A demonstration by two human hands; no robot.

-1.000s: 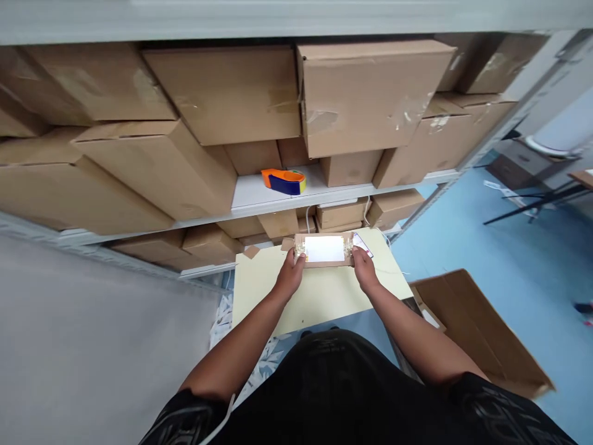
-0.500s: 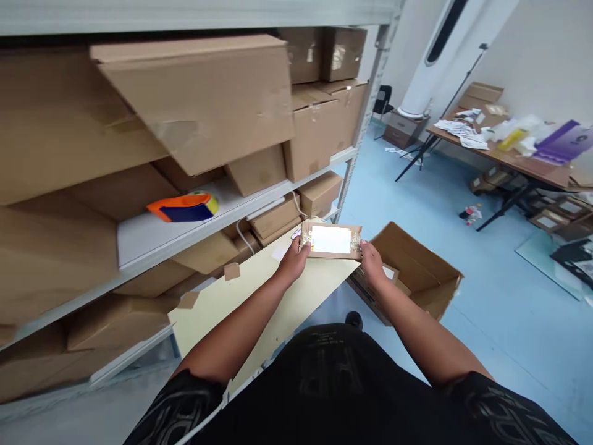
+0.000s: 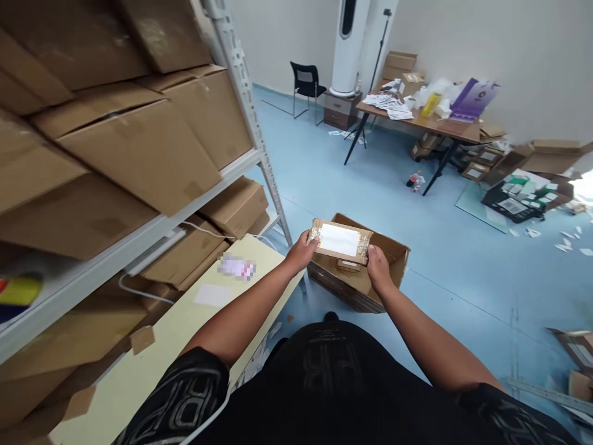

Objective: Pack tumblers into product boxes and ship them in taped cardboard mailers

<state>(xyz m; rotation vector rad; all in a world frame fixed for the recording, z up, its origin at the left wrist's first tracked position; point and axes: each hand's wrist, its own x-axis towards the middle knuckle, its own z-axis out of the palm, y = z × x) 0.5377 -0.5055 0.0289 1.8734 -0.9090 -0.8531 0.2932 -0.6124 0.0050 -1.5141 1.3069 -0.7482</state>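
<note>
Between my two hands is a small flat cardboard parcel [image 3: 340, 240] with a white label on top and shiny tape at both ends. My left hand [image 3: 303, 250] grips its left end, thumb on top. My right hand [image 3: 377, 267] holds the right end, fingers closed round the edge. The parcel hangs above a large open cardboard box [image 3: 398, 250] on the floor. Inside that box a smaller labelled packet [image 3: 348, 266] shows, partly hidden by the parcel.
A pale yellow table [image 3: 185, 327] on the left bears a white paper [image 3: 213, 295]. Shelving [image 3: 259, 139] full of cardboard boxes [image 3: 139, 154] rises beside it. Farther off stand a cluttered brown desk [image 3: 445, 127], a black chair [image 3: 306, 80] and a dark crate [image 3: 509, 204].
My view has swung to the right. The parcel, held in both hands, has moved from the yellow table's end to above the open box.
</note>
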